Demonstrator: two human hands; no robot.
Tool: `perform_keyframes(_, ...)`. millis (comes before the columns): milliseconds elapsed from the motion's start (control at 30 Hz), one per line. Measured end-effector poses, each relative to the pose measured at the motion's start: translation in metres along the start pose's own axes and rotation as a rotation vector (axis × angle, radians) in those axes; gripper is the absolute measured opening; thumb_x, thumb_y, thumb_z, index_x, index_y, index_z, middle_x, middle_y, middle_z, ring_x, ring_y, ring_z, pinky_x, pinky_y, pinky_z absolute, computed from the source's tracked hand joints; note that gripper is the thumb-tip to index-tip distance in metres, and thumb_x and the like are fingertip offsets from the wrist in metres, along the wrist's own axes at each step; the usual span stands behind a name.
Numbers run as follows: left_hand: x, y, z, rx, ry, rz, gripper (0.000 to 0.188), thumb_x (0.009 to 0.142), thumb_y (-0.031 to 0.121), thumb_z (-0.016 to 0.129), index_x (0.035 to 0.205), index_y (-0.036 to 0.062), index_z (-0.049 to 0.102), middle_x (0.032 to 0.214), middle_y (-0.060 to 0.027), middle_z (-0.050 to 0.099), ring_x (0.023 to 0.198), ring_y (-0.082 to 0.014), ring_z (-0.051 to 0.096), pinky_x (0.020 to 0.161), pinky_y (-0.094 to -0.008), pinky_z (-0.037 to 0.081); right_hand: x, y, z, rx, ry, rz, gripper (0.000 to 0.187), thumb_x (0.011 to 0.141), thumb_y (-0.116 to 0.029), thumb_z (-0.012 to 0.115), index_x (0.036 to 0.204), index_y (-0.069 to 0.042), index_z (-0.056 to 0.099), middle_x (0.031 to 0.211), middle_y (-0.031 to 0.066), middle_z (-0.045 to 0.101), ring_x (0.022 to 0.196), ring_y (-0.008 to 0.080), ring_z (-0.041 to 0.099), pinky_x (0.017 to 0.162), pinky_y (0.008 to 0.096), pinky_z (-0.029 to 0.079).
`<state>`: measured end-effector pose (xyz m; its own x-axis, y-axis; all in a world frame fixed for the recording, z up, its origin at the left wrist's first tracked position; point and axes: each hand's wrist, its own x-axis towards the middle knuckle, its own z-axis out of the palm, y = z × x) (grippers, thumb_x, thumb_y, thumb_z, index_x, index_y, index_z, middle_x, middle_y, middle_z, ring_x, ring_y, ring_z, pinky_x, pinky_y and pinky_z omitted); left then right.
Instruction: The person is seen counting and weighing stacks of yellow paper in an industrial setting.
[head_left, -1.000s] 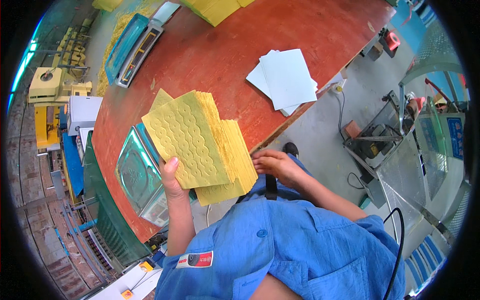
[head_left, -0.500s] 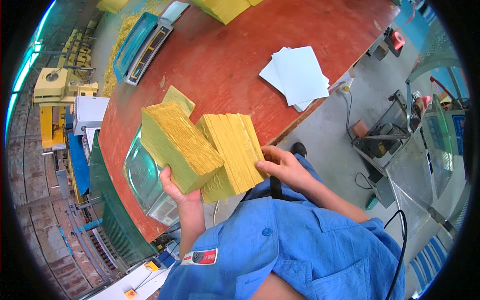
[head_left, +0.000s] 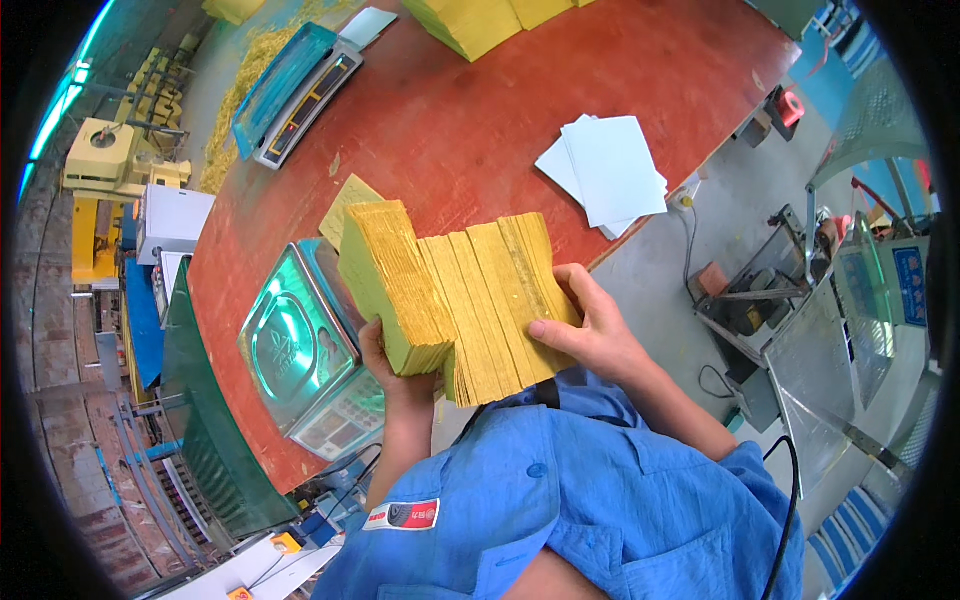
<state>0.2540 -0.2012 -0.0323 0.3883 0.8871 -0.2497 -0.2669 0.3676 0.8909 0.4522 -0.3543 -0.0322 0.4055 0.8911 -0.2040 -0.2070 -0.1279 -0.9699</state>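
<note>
Two thick stacks of yellow paper are held side by side in front of my body, above the near edge of the red table. My left hand [head_left: 392,370] is wrapped around the lower end of the left paper stack [head_left: 395,285], which stands higher than the other. My right hand [head_left: 595,325] grips the right side of the right paper stack [head_left: 490,305], thumb on its layered face, fingers behind it. Several dark gaps divide that face into bundles. Behind the left stack, a flat yellow piece [head_left: 342,208] shows in part.
A weighing scale [head_left: 290,340] with a shiny metal pan sits at the red table's [head_left: 430,130] left edge. Pale blue sheets [head_left: 615,170] lie at the right edge. A teal-and-grey device [head_left: 305,105] and yellow blocks [head_left: 465,25] are farther back. A metal-framed machine [head_left: 770,300] stands at right.
The stacks have turned more upright, and the right one has swung so its layered face spreads wider. Both hands have shifted slightly right, still gripping. More of the scale shows.
</note>
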Motion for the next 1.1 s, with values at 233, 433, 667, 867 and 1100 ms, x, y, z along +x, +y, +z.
perform_keyframes(233,0.002,0.004,-0.006,-0.218,0.015,-0.203,0.055,0.093,0.042,0.041,0.124,-0.0013,0.057,0.120,-0.0161,0.063,0.107,-0.0290,0.064,0.093,-0.0427,0.052,0.003,-0.002,-0.010,0.107,-0.004,0.058,0.056,0.085,-0.029,0.072,0.125,0.003,0.047,0.116,0.0217,0.062,0.104,0.0263,0.064,0.089,0.0401,0.051)
perform_keyframes(433,0.003,0.001,-0.015,-0.266,0.111,-0.245,0.059,0.086,0.039,0.049,0.130,-0.0003,0.055,0.125,-0.0182,0.062,0.112,-0.0323,0.062,0.096,-0.0458,0.051,0.006,-0.009,-0.008,-0.081,-0.004,-0.054,0.061,0.085,-0.021,0.071,0.134,0.002,0.044,0.125,0.0225,0.059,0.112,0.0283,0.062,0.096,0.0389,0.050)
perform_keyframes(667,0.022,0.015,-0.038,-0.377,-0.238,-0.099,0.057,0.082,0.031,0.051,0.130,-0.0004,0.053,0.119,-0.0174,0.063,0.106,-0.0313,0.064,0.093,-0.0443,0.053,0.011,-0.020,-0.019,0.295,-0.207,-0.226,0.077,0.077,-0.003,0.065,0.148,-0.004,0.034,0.143,0.0168,0.047,0.141,0.0266,0.035,0.116,0.0414,0.028)
perform_keyframes(867,0.024,0.018,-0.019,-0.541,-0.342,-0.143,0.062,0.073,0.027,0.061,0.129,0.0025,0.054,0.116,-0.0157,0.064,0.099,-0.0298,0.066,0.085,-0.0422,0.057,0.049,0.000,-0.019,0.650,-0.201,-0.341,0.041,0.096,-0.042,0.051,0.088,-0.003,0.064,0.108,0.0145,0.062,0.109,0.0298,0.054,0.098,0.0428,0.039)
perform_keyframes(1100,0.003,-0.018,-0.056,-0.585,-0.220,-0.311,0.063,0.071,0.027,0.063,0.128,0.0022,0.055,0.114,-0.0152,0.065,0.096,-0.0291,0.067,0.083,-0.0415,0.058,0.037,0.025,-0.021,0.664,-0.132,-0.314,0.040,0.097,-0.026,0.048,0.065,-0.003,0.056,0.074,0.0108,0.060,0.109,0.0362,0.057,0.104,0.0462,0.036)
